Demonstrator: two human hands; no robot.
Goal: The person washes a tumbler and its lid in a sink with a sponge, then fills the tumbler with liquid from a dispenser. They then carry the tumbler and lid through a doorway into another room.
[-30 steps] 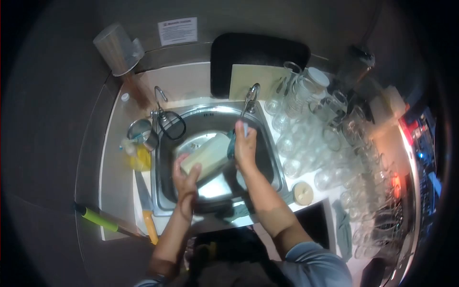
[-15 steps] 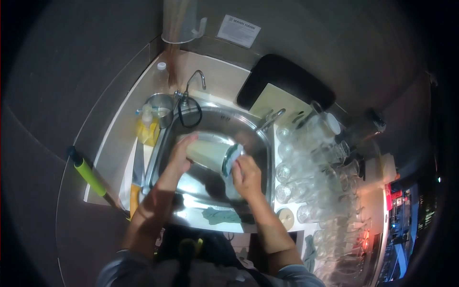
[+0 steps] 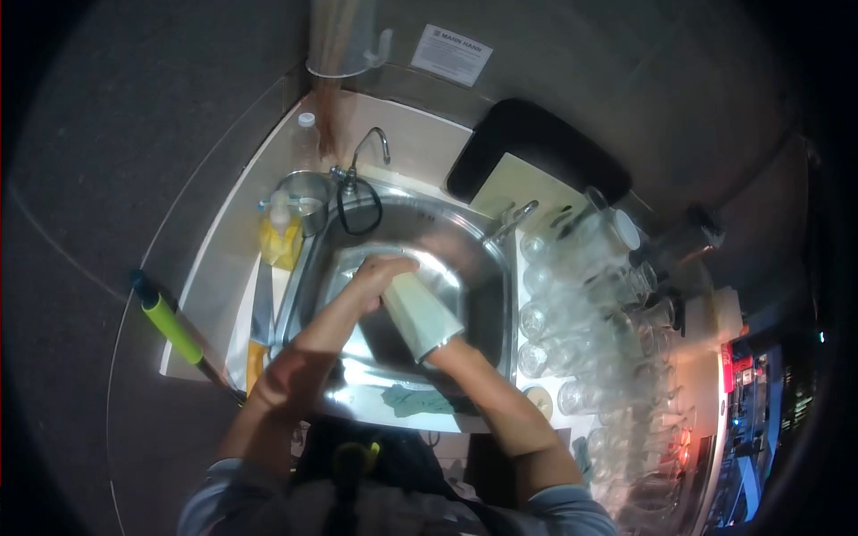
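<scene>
Over the sink basin (image 3: 487,268), my left hand (image 3: 380,277) is wrapped around the closed end of a tall, pale, tapered container (image 3: 420,313). The container lies tilted, its wide mouth facing down and right toward me. My right hand (image 3: 444,354) reaches into that mouth up to about the wrist. Its fingers are hidden by the container wall, and so is anything they hold. A green cloth (image 3: 416,401) lies flat on the sink's front edge, below the container.
Several clear glasses (image 3: 572,335) crowd the right counter, beside a tap (image 3: 514,221). A thin curved tap (image 3: 371,147) stands at the back. Left of the basin are a yellow-wrapped pump bottle (image 3: 281,241), a metal pot (image 3: 308,201) and a knife (image 3: 261,313). A black board (image 3: 536,134) leans behind.
My right hand, earlier at the container's mouth with a green-and-white sponge, is now inside it and the sponge is out of sight. The container has turned its mouth toward me.
</scene>
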